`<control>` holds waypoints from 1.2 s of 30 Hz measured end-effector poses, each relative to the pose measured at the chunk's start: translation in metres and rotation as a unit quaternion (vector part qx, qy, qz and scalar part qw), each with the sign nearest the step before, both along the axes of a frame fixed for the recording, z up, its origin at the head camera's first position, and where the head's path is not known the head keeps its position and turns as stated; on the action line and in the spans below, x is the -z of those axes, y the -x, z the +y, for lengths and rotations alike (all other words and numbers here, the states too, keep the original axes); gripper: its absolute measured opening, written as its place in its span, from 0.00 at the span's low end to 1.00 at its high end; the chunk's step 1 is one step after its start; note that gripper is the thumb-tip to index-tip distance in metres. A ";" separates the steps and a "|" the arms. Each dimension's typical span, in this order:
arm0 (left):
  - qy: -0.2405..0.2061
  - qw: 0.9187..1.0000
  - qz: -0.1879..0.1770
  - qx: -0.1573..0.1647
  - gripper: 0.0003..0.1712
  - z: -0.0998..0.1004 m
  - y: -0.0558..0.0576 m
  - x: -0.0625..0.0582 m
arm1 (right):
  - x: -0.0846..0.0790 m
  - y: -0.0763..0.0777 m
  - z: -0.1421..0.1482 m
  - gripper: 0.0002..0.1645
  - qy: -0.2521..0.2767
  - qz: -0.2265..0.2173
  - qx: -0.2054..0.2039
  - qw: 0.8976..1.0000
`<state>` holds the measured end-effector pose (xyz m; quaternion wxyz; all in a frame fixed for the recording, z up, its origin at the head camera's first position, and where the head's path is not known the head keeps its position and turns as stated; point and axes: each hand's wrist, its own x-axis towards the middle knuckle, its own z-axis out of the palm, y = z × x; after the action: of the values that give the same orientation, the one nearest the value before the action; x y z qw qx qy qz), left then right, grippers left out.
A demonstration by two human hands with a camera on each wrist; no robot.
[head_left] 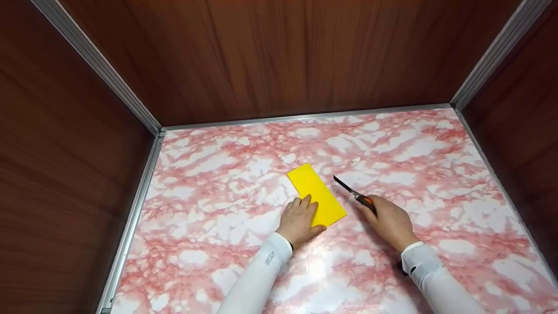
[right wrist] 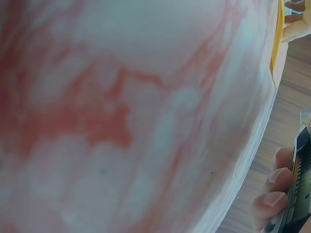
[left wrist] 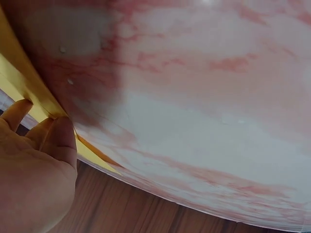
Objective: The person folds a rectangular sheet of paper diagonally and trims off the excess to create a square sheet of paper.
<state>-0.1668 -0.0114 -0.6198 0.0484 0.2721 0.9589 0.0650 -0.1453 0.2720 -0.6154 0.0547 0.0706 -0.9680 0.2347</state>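
White sleeves [head_left: 257, 279], head view only — knife [right wrist: 300, 189] ridges, right wrist view only

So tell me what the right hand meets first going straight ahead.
Probably the wood-grain back panel; the utility knife in the right hand seems aimed just past the far corner of the yellow sheet, though depth is unclear.

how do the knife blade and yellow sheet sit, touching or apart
Apart: the head view shows patterned tabletop between the knife blade and the yellow sheet.
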 end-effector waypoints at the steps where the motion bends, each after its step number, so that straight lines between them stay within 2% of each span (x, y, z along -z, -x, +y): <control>1: 0.000 1.000 0.003 0.001 0.46 0.000 0.000 0.000 | 0.000 0.000 0.000 0.21 0.000 -0.001 0.000 1.000; 10: 0.044 0.999 0.012 0.001 0.44 0.003 0.000 0.005 | -0.001 -0.003 -0.001 0.21 0.003 -0.001 -0.001 1.000; 18: 0.049 0.997 0.062 -0.005 0.44 0.007 0.000 0.010 | -0.002 -0.004 0.000 0.22 0.000 -0.013 -0.005 1.000; 24: 0.025 0.995 0.100 -0.015 0.45 0.008 -0.002 0.013 | -0.003 -0.003 0.000 0.22 0.000 -0.020 -0.013 1.000; 27: 0.016 0.996 0.082 -0.007 0.46 0.006 -0.001 0.012 | -0.003 -0.002 0.001 0.22 -0.001 -0.019 -0.014 1.000; 33: 0.000 1.000 -0.020 -0.010 0.49 0.002 0.002 0.010 | -0.003 -0.002 0.001 0.23 -0.006 -0.028 -0.018 0.999; 36: -0.006 0.999 -0.032 -0.015 0.48 0.003 0.004 0.009 | -0.002 -0.003 0.001 0.24 -0.008 -0.032 -0.015 0.999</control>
<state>-0.1706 -0.0081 -0.6283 0.0763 0.2558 0.9604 0.0800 -0.1425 0.2731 -0.6131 0.0198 0.0781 -0.9699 0.2299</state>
